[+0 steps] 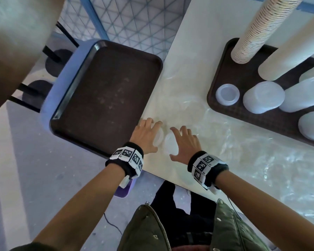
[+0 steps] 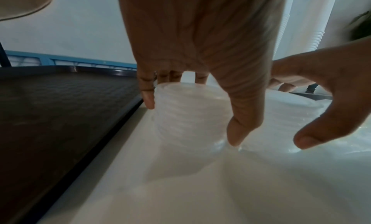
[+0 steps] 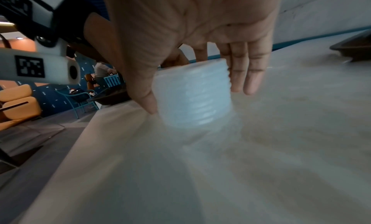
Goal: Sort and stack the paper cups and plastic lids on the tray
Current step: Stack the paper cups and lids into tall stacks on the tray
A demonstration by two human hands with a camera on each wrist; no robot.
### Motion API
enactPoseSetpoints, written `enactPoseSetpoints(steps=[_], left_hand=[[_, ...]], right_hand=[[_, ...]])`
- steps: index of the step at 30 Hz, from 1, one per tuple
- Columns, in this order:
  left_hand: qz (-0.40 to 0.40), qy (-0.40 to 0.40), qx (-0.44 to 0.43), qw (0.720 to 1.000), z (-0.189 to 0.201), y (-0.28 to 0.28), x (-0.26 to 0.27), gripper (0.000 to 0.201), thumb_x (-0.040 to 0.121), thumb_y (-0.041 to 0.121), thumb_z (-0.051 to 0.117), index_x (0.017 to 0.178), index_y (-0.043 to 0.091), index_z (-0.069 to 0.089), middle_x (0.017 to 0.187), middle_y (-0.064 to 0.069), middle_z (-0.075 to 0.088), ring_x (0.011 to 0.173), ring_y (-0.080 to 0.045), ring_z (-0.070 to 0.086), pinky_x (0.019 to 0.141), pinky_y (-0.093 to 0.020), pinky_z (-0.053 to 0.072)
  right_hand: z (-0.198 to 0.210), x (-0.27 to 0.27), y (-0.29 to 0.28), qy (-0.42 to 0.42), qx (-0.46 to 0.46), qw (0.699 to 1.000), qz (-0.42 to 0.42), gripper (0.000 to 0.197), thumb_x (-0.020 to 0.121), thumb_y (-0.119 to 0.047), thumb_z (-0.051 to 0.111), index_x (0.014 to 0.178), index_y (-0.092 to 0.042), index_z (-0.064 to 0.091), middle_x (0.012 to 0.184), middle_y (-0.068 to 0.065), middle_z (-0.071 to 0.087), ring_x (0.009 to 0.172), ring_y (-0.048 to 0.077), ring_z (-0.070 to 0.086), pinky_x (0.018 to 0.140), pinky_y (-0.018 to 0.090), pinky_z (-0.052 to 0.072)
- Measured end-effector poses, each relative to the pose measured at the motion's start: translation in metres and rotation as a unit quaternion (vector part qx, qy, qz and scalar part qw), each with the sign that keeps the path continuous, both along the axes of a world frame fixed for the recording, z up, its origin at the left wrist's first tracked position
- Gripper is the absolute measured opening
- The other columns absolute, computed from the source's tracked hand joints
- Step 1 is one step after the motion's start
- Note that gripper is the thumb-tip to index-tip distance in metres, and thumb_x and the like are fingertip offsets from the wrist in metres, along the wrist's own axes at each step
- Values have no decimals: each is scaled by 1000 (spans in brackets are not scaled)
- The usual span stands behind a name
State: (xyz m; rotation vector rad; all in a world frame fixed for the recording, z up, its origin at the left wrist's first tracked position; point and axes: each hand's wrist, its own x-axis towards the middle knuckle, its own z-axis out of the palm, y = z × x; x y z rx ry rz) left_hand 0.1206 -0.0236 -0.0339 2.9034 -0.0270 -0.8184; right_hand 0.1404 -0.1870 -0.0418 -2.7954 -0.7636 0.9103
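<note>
Two short stacks of translucent plastic lids stand side by side on the white table, just right of an empty brown tray [image 1: 105, 98]. My left hand [image 1: 153, 136] comes down over the left lid stack [image 1: 159, 139]. In the left wrist view this hand [image 2: 191, 123] holds that stack [image 2: 190, 109] between thumb and fingers. My right hand [image 1: 172, 143] clasps the right lid stack [image 1: 169, 146]. The blurred right wrist view shows that hand [image 3: 195, 98] with its thumb on one side of the stack [image 3: 192, 111] and its fingers on the other.
A second brown tray [image 1: 223, 57] at the right carries two tall paper cup stacks [image 1: 261, 29] and several lid stacks [image 1: 263, 96]. Crumpled clear plastic wrap [image 1: 230, 134] lies on the table between the trays. The table's front edge runs just behind my wrists.
</note>
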Motion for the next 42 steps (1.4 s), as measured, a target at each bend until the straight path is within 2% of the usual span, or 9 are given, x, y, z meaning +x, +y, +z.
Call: enactPoseSetpoints(steps=[7,14,20,24,28,33,35,38,42], left_hand=[[16,4,-25,1000,-9,2,-1,90,67,29,77,140,22,24,132,-8,32,119,-28,35,88,-38,49],[8,8,-29,1000,-10,2,1,87,66,27,77,137,18,27,129,-12,33,118,-31,35,91,-40,47],[18,13,-62,998,-6,7,0,86,63,30,75,135,15,29,127,-14,35,117,-33,35,96,-37,38],[56,28,-115,991,0,12,2,87,59,27,79,131,17,31,124,-14,37,117,-34,38,95,-41,43],[104,36,-158,981,10,17,4,81,59,27,79,126,21,34,121,-10,39,109,-31,48,87,-36,44],[131,14,-179,975,26,16,13,77,61,29,79,124,23,36,122,-8,42,105,-28,50,86,-36,45],[170,2,-213,962,30,15,20,74,62,28,79,123,24,37,122,-5,43,107,-27,49,85,-33,42],[215,-4,-269,939,33,10,31,72,61,28,79,120,25,39,122,-4,46,110,-26,48,90,-37,44],[178,-24,-263,948,36,-9,41,74,61,27,79,121,24,38,119,-4,43,101,-22,46,82,-31,41]], right_hand=[[-4,-4,8,-5,-23,999,-24,91,71,-43,72,142,-19,21,132,14,34,116,30,41,93,38,41],[-4,-5,12,-4,-14,998,-55,84,69,-39,73,137,-18,28,125,15,38,113,31,43,94,37,40],[2,-1,3,30,53,993,-105,85,62,-38,76,133,-20,32,124,12,43,113,30,45,94,36,41],[8,4,-7,72,120,978,-154,83,61,-33,79,130,-21,35,119,11,45,109,30,50,90,33,41],[13,9,-16,97,157,966,-183,80,61,-29,81,128,-22,36,117,9,48,107,31,52,88,31,39],[24,16,-34,89,192,954,-210,79,61,-28,81,126,-23,36,119,6,51,102,24,51,85,29,38],[32,24,-45,84,210,945,-236,78,63,-26,82,126,-21,36,122,5,51,99,18,45,86,29,37],[43,42,-65,74,224,933,-272,78,66,-24,81,128,-18,34,125,4,49,101,17,42,85,30,36],[48,80,-87,9,185,934,-305,82,66,-24,81,131,-14,33,129,9,45,111,22,45,88,30,36]])
